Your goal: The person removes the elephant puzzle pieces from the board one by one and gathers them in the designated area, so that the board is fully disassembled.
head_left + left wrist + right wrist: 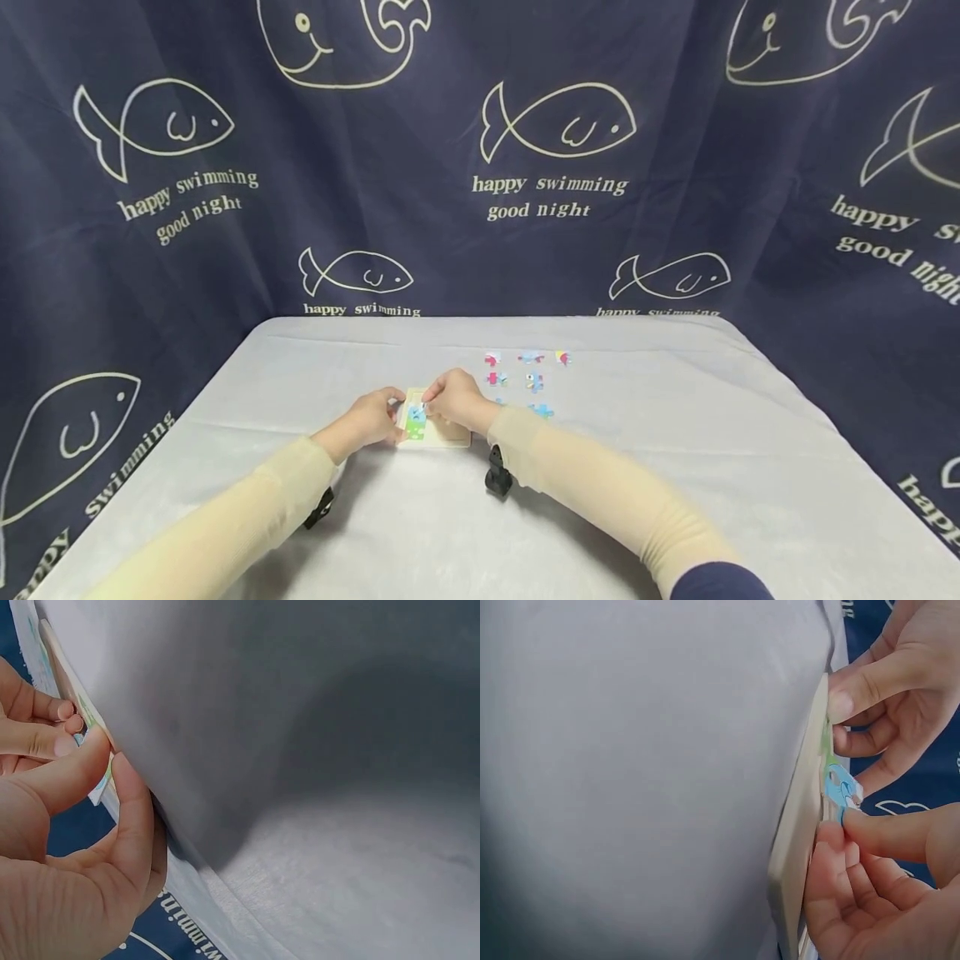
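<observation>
A small puzzle board (448,441) with a pale frame lies on the table; green and blue pieces (415,425) fill its left part. My left hand (372,416) grips the board's left edge between thumb and fingers. Over the middle of the board, my right hand (459,398) pinches a blue jigsaw piece (843,784) between thumb and index finger. In the right wrist view that piece tilts up from the board's face, close to the green part. The right fingers hide some of the board in the head view.
Several loose jigsaw pieces (533,382) in pink, blue and yellow lie in rows to the right, beyond my right hand. A light grey cloth covers the table (637,417). Behind it hangs a dark blue curtain (450,167) with fish drawings.
</observation>
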Motion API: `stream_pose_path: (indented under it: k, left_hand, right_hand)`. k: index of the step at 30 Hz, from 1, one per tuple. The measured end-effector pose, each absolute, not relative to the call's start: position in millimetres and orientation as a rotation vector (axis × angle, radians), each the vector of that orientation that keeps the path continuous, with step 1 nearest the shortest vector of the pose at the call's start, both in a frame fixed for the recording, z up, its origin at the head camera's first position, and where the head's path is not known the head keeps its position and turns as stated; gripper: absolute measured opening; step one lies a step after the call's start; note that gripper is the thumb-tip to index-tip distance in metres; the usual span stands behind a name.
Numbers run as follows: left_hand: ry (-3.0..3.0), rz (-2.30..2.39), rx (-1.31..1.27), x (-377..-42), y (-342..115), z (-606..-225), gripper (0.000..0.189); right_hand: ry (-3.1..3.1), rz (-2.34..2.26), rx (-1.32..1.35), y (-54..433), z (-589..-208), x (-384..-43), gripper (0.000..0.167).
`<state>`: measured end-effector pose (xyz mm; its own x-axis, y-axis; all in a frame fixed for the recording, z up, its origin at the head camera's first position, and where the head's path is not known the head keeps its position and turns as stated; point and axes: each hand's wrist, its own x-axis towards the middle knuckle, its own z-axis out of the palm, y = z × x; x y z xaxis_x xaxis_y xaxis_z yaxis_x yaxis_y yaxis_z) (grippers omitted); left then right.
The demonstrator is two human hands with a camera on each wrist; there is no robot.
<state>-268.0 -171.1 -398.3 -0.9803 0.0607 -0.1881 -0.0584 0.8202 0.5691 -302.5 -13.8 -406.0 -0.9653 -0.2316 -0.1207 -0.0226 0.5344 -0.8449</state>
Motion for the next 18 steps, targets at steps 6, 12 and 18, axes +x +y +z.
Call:
stream_pose_path:
  k: [6, 12, 18]
  left_hand:
    - [2.794, 0.87, 0.031, -265, -174, -398, 0.07]
    - [2.785, 0.888, 0.032, -267, -173, -396, 0.07]
    - [2.79, 0.869, 0.056, -266, -169, -396, 0.07]
  right_hand:
    - [2.44, -1.489, -0.142, -17, -407, -300, 0.01]
    - [2.391, -1.565, -0.141, -14, -404, -302, 0.008]
    - [2.301, -1.629, -0.11, 2, -399, -305, 0.013]
